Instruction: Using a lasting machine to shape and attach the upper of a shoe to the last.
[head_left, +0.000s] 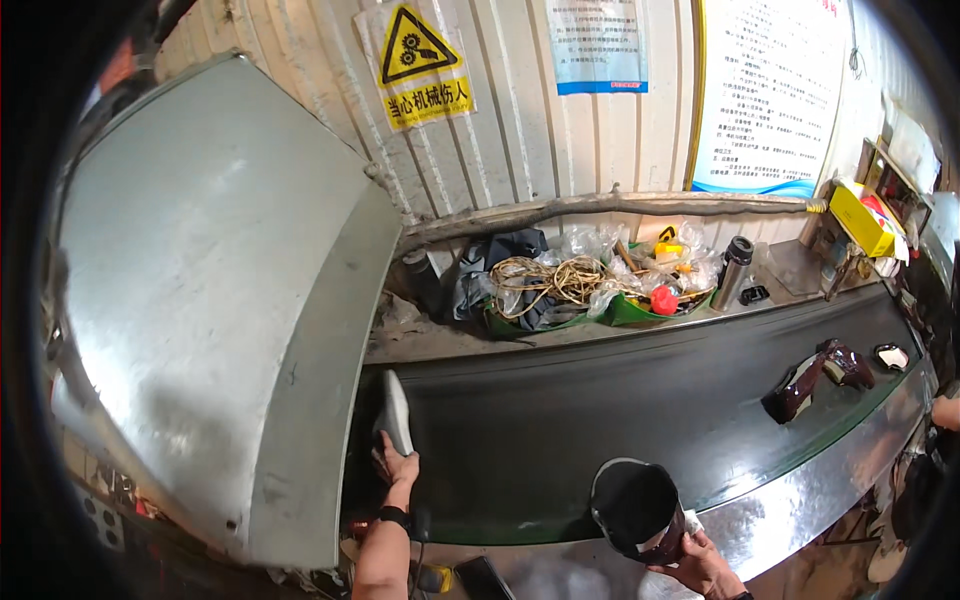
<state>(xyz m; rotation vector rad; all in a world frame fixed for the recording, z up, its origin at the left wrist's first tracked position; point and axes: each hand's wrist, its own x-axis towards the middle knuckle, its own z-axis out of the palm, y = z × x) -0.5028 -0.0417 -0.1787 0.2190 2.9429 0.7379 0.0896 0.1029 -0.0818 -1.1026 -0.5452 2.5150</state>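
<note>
My left hand [397, 462] is closed round the lower end of a pale grey shoe sole [397, 412], which stands tilted over the left end of the black conveyor belt [500, 430], beside the metal housing. Whether an upper is joined to it, I cannot tell. My right hand [705, 568] grips a dark boot [608, 500] at the belt's near edge. The boot's wide round opening faces up toward me; its foot is mostly hidden. Farther right on the belt lie shiny dark red boots [797, 390] and a small white-lined piece [890, 357].
A large grey metal housing [200, 270] covers the belt's left end. Along the back, a ledge holds green trays [640, 312] of cord and plastic bags, plus a steel flask [735, 272]. A yellow box [865, 220] stands at far right. Another person's hand [945, 412] shows at the right edge.
</note>
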